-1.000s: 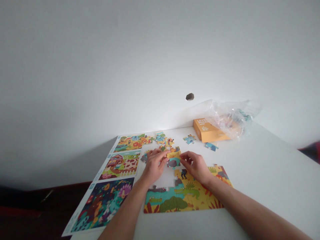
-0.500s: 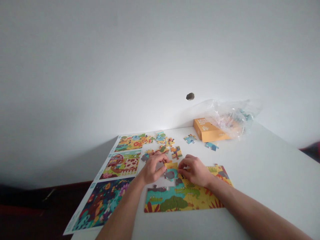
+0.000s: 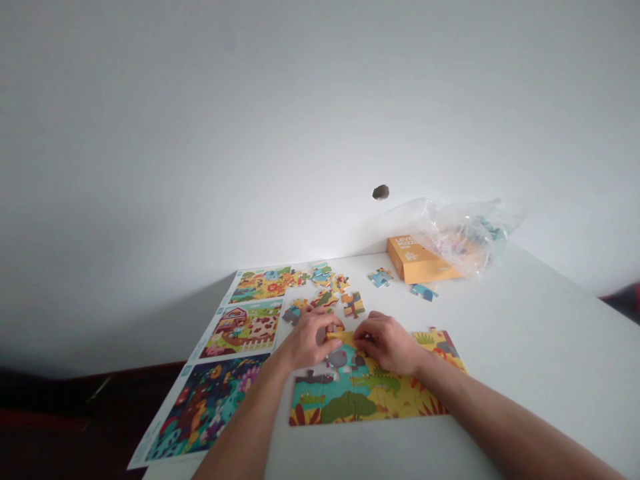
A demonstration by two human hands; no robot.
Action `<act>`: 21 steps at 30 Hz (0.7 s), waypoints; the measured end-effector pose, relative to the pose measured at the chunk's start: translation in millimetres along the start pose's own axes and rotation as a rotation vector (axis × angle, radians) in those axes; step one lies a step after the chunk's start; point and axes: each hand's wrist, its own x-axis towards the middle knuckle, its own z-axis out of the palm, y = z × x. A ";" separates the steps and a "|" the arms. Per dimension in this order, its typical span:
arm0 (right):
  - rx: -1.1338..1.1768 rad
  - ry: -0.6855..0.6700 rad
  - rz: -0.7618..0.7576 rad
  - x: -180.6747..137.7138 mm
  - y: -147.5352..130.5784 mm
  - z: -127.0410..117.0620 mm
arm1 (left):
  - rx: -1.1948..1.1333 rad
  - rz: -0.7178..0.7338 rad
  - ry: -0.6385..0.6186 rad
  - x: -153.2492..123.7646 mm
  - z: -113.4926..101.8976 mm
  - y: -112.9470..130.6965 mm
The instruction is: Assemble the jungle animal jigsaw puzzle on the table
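Observation:
Between my hands is a puzzle piece (image 3: 340, 357) with a grey animal on blue and a yellow top edge. My left hand (image 3: 309, 339) pinches its upper left side between thumb and fingers. On its right side are the closed fingertips of my right hand (image 3: 385, 342), which also rests over the joined puzzle (image 3: 345, 403). That puzzle lies flat and shows crocodiles, a green bush and yellow ground. The piece sits at a gap in its upper left part. Whether it is locked in, I cannot tell; my right hand hides part of the join.
Behind my hands lie several loose puzzle pieces (image 3: 353, 305). A printed picture sheet (image 3: 215, 363) runs along the table's left edge. An orange box (image 3: 417, 263) stands near the wall, with a clear plastic bag (image 3: 463, 233) on it. Another blue piece (image 3: 424, 292) lies before the box.
The puzzle piece has shifted slightly down and left, closer to the joined puzzle. My left fingers have curled over its upper left side; my right hand has moved slightly left.

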 end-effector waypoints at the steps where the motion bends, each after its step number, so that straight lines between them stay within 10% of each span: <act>1: -0.015 0.025 0.014 0.3 0.8 -0.1 | 0.002 -0.003 -0.002 0.2 -1.2 1.2; 21: -0.258 -0.028 0.129 0.1 9.7 -4.1 | -0.035 0.060 -0.058 0.5 0.2 -1.8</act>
